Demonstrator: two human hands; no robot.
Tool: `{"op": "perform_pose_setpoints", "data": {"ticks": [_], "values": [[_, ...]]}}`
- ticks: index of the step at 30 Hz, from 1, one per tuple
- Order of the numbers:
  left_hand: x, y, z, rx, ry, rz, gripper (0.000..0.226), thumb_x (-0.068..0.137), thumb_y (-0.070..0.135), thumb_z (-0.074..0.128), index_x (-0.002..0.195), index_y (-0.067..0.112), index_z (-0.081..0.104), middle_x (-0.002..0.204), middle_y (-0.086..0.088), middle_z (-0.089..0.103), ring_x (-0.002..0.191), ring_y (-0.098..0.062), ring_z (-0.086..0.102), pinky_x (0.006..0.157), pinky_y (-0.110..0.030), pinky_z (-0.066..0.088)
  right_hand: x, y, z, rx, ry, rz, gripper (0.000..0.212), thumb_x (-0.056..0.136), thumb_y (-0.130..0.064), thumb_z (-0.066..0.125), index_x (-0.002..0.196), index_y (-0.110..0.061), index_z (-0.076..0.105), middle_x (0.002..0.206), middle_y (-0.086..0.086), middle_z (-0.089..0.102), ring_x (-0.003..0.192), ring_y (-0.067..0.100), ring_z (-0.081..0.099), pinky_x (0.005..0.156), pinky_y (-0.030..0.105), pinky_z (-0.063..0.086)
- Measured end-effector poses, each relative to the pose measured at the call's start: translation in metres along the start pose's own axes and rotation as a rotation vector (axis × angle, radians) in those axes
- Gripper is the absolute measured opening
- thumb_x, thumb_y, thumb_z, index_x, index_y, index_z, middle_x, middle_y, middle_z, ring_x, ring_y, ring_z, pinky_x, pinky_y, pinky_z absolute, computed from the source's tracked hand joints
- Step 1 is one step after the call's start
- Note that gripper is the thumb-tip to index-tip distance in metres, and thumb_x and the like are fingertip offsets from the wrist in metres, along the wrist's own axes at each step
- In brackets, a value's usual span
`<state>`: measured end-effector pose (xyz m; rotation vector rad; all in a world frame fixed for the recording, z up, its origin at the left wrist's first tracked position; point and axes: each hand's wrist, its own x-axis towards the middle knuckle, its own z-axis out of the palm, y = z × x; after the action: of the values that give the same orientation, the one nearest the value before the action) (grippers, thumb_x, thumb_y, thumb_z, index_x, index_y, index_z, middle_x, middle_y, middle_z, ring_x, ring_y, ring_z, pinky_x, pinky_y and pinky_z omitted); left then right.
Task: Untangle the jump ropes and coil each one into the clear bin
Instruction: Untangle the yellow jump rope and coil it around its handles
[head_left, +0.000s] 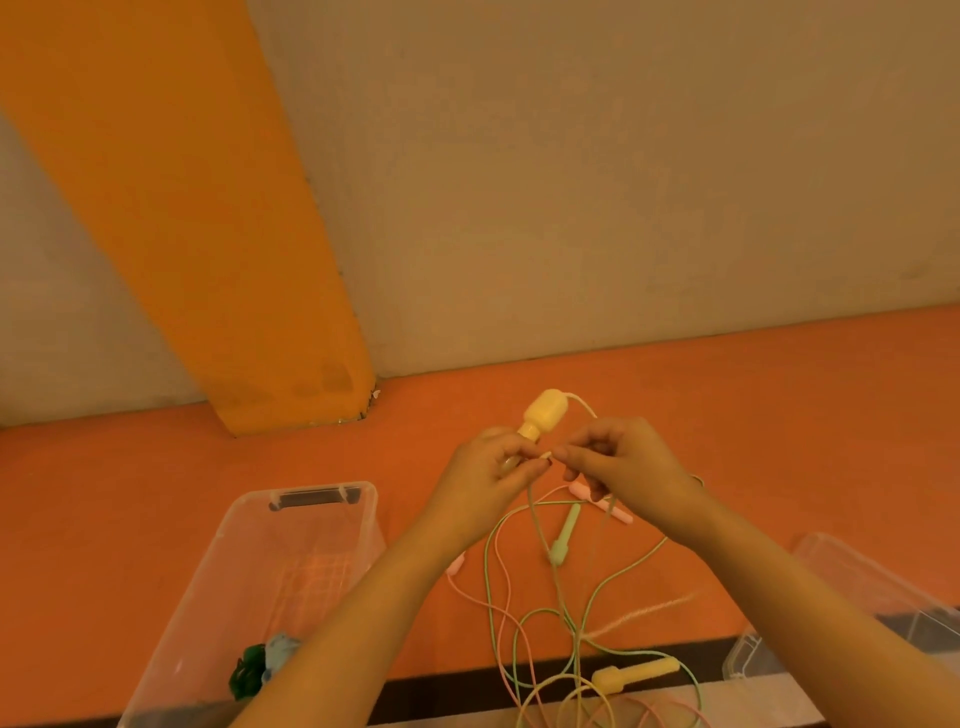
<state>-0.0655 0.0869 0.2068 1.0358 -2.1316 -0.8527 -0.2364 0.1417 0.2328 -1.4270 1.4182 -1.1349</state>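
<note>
Left hand (498, 467) grips yellow handle (540, 415), bulb end sticking up past fingers. Right hand (618, 462) touching left, fingertips pinch thin cord just beside handle. Below grip: green rope (587, 603) and pink rope (504, 587) hang tangled, green handle (563, 535) among them, second yellow handle (634, 673) lower. Clear bin (223, 561) left of grip, second bin (883, 577) right.

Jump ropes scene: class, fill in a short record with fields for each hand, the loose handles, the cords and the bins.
left hand: grips yellow handle
right hand: pinches a cord beside the left hand
floor handles: green handle, pink handle, second yellow handle
cords: green, pink and yellow, tangled
clear bin: left; holds dark green and blue items, no ropes
second bin: right, partly seen
</note>
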Motion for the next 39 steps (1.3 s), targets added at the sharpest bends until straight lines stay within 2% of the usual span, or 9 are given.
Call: {"op": "perform_pose_setpoints", "data": {"ticks": [5,12,17,20,22,24,31,36,39], "values": [[0.001,0.000,-0.001,-0.029,0.119,0.016,0.011,0.087,0.024,0.065,0.090,0.016,0.072,0.090,0.007,0.059,0.082,-0.002,0.057,0.072,-0.012,0.041,0.004,0.008,-0.001,0.066,-0.082,0.115,0.003,0.085,-0.009,0.068,0.081,-0.009,0.068,0.057,0.001,0.063,0.052,0.011,0.056,0.052,0.021,0.048],[0.004,0.006,-0.022,-0.184,0.370,0.000,0.023,0.091,0.012,0.061,0.085,0.034,0.063,0.091,-0.005,0.062,0.060,-0.001,0.058,0.060,-0.016,0.043,0.001,0.027,-0.008,-0.229,-0.375,0.305,0.017,0.082,-0.004,0.071,0.098,-0.003,0.069,0.080,0.009,0.071,0.068,0.007,0.065,0.069,0.018,0.050],[0.009,-0.003,-0.036,-0.138,0.460,-0.045,0.014,0.091,0.017,0.063,0.088,0.030,0.065,0.099,-0.004,0.062,0.081,-0.008,0.060,0.068,-0.023,0.045,0.004,0.025,-0.011,-0.037,-0.223,0.322,0.019,0.083,0.004,0.066,0.100,0.000,0.057,0.077,0.013,0.071,0.063,0.015,0.067,0.063,0.028,0.053],[0.009,-0.008,-0.036,-0.047,0.458,-0.110,0.014,0.091,0.019,0.063,0.103,0.023,0.069,0.112,-0.001,0.059,0.100,-0.011,0.056,0.080,-0.013,0.040,0.003,0.012,-0.012,0.075,-0.099,0.249,0.007,0.086,0.003,0.064,0.090,0.002,0.058,0.071,0.008,0.072,0.064,0.022,0.065,0.062,0.031,0.056],[0.009,-0.009,-0.033,-0.052,0.412,-0.128,0.018,0.090,0.021,0.063,0.107,0.021,0.069,0.112,-0.001,0.057,0.101,-0.013,0.056,0.082,-0.023,0.043,0.001,0.004,-0.010,0.092,-0.049,0.185,0.003,0.087,0.001,0.063,0.088,0.002,0.062,0.068,0.006,0.070,0.060,0.016,0.061,0.058,0.028,0.056],[0.009,-0.007,-0.028,-0.098,0.333,-0.113,0.017,0.090,0.020,0.063,0.106,0.022,0.070,0.105,0.001,0.058,0.095,-0.014,0.056,0.078,-0.031,0.045,0.000,-0.001,-0.006,0.039,-0.023,0.118,0.004,0.087,-0.002,0.063,0.084,-0.002,0.066,0.068,0.004,0.067,0.054,0.007,0.056,0.052,0.023,0.053],[0.002,0.004,-0.008,-0.092,0.025,-0.066,0.015,0.090,0.021,0.064,0.102,0.018,0.072,0.087,0.013,0.054,0.065,0.006,0.052,0.055,-0.017,0.035,-0.001,-0.004,0.006,0.066,0.068,-0.029,0.009,0.085,-0.001,0.066,0.082,-0.009,0.066,0.062,-0.001,0.068,0.048,0.004,0.053,0.047,0.019,0.044],[0.000,0.002,-0.003,-0.016,0.065,-0.011,0.011,0.086,0.022,0.069,0.092,0.013,0.072,0.091,0.007,0.060,0.086,-0.003,0.055,0.071,-0.013,0.038,-0.002,-0.005,0.004,0.122,0.064,-0.015,0.007,0.083,-0.001,0.068,0.084,-0.007,0.066,0.062,0.001,0.068,0.050,0.007,0.056,0.050,0.021,0.048],[0.001,0.004,-0.006,-0.091,0.152,0.010,0.005,0.086,0.020,0.066,0.086,0.018,0.071,0.090,0.006,0.063,0.077,0.004,0.055,0.067,-0.014,0.040,-0.001,-0.001,0.003,0.106,-0.032,0.069,0.008,0.083,-0.004,0.069,0.089,-0.004,0.065,0.065,0.004,0.068,0.054,0.009,0.059,0.054,0.019,0.050]]}}
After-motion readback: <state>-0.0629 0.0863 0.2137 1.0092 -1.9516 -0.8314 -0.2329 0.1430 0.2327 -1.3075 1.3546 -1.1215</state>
